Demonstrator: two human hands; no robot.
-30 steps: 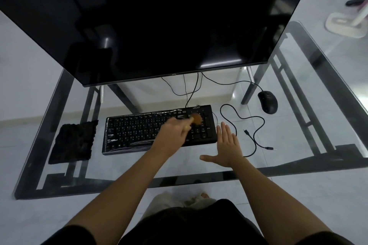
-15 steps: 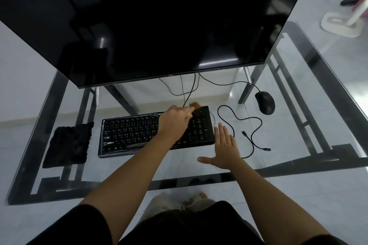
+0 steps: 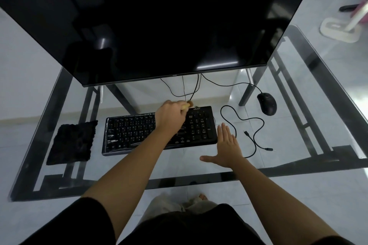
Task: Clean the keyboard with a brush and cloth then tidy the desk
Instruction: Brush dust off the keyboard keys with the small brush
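Two hands are working over the glass surface (image 3: 179,182). I am watching the left hand (image 3: 169,117) gripping a small brush (image 3: 188,104), fingers curled around the handle (only a pale stub and the brown bristle tip are showing past them). The tip is lying at the far edge of the black keyboard (image 3: 131,131), just left of the number pad. The right hand (image 3: 227,145) is lying flat with straight fingers and the thumb spread wide, holding nothing, just beside the keyboard's near right corner; whether it is touching the keyboard I cannot tell. The dark cloth (image 3: 72,142) is lying on the surface left of the keyboard, apart from it. A loose black cable (image 3: 249,125) is curling to the right, and a black mouse (image 3: 266,103) is sitting beyond it, below the tilted dark monitor (image 3: 159,26).
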